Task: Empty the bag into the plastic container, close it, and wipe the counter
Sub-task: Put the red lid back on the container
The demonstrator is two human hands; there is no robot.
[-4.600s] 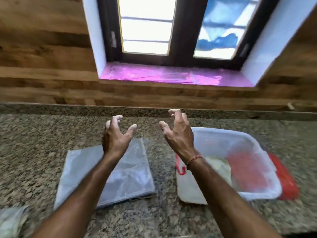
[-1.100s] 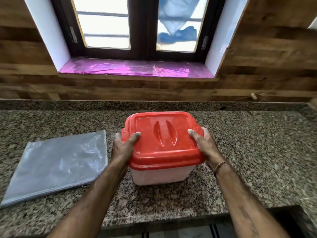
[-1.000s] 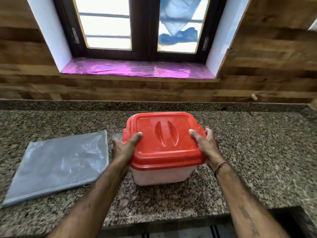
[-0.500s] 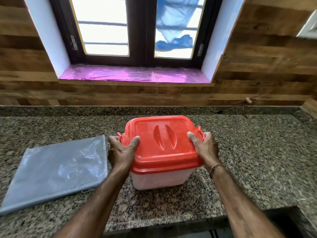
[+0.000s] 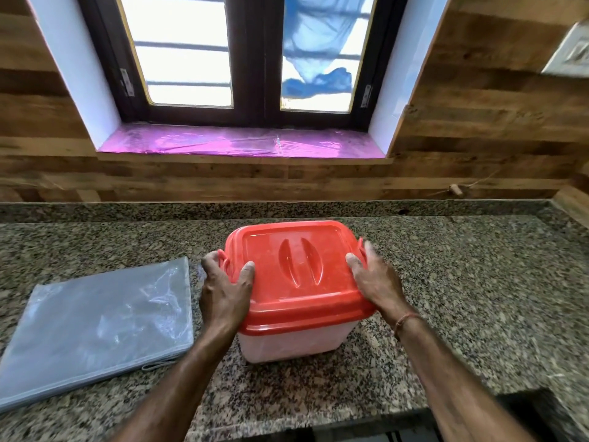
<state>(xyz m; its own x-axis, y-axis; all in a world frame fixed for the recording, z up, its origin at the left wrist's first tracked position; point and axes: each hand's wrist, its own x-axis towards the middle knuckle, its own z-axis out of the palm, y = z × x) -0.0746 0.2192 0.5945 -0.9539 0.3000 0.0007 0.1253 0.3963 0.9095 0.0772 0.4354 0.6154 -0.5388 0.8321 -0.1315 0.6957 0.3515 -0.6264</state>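
A translucent white plastic container (image 5: pixel 293 342) stands upright in the middle of the granite counter (image 5: pixel 462 298), covered by a red lid (image 5: pixel 296 272). My left hand (image 5: pixel 223 291) grips the lid's left edge, thumb on top and fingers around the red side latch. My right hand (image 5: pixel 376 282) holds the lid's right edge, thumb on top, fingers blurred by the right latch. A flat, empty-looking grey zip bag (image 5: pixel 95 327) lies on the counter to the left, just clear of my left hand.
A wooden wall and a window with a pink-lined sill (image 5: pixel 242 143) rise behind the counter. The counter's front edge (image 5: pixel 318 425) runs just below my forearms. A white switch plate (image 5: pixel 570 52) is at the upper right.
Earlier the container lay open with the lid off; the lid is on it. Over the last second both hands slid back along the lid's sides toward the latches; my right fingers are moving.
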